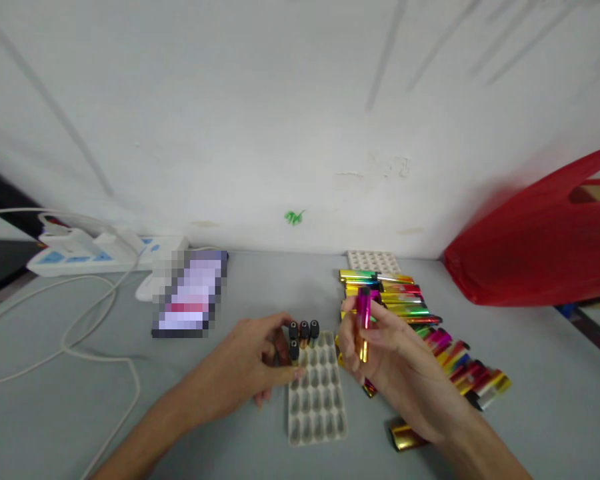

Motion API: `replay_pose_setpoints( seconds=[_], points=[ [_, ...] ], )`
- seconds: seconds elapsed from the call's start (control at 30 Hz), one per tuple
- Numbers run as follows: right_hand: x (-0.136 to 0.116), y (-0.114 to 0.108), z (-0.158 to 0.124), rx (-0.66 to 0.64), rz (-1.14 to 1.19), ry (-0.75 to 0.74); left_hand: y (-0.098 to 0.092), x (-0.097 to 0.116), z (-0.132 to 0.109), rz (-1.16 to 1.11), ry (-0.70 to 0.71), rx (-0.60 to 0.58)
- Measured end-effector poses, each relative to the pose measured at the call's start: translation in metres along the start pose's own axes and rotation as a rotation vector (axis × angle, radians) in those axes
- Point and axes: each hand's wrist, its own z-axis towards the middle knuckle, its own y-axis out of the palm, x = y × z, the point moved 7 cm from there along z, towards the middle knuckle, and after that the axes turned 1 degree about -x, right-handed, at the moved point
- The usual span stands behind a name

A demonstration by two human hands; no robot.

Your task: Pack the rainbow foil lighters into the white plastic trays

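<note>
My right hand pinches a shiny lighter, purple above and gold below with a dark top, upright beside the tray's right side. The pale tray has rows of oval slots. Several black-topped lighters stand in its far left slots. My left hand is curled around the tray's far left corner, its thumb over the edge just in front of the nearest standing lighter and its index finger behind the far one. Its other fingers are partly hidden.
Loose metallic lighters lie heaped at the right, with a gold one nearer. Behind them is another pale tray. A red bag stands far right. At left are a phone, a power strip and white cables.
</note>
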Motion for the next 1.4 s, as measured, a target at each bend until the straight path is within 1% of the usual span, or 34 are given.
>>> replay_pose_setpoints(
  seconds=[0.13, 0.3, 0.37, 0.5, 0.57, 0.77, 0.9, 1.1, 1.4],
  points=[
    [0.005, -0.002, 0.002, 0.026, -0.032, 0.007, 0.002, 0.002, 0.001, -0.005, 0.022, 0.02],
    [0.017, -0.003, 0.003, 0.011, 0.012, 0.117, 0.006, 0.003, 0.002, -0.039, 0.032, 0.024],
    [0.02, -0.003, 0.003, -0.001, 0.039, 0.151, 0.006, 0.002, 0.002, -0.042, 0.031, 0.033],
    [0.022, 0.001, 0.003, -0.058, 0.069, 0.17, 0.005, 0.0, 0.002, -0.039, 0.034, 0.026],
    [0.023, 0.001, 0.003, -0.06, 0.079, 0.183, 0.005, 0.0, 0.002, -0.047, 0.031, 0.022],
    [0.027, -0.004, 0.0, 0.01, 0.107, 0.18, 0.005, 0.005, 0.001, -0.058, 0.024, 0.021],
    [0.028, -0.004, -0.001, 0.034, 0.112, 0.175, 0.006, 0.005, 0.0, -0.058, 0.017, 0.019],
    [0.025, -0.001, 0.001, 0.029, 0.116, 0.161, 0.005, 0.001, 0.002, -0.067, 0.034, 0.023],
    [0.026, -0.002, 0.0, -0.017, 0.128, 0.192, 0.005, 0.005, 0.001, -0.066, 0.017, 0.025]
  ],
)
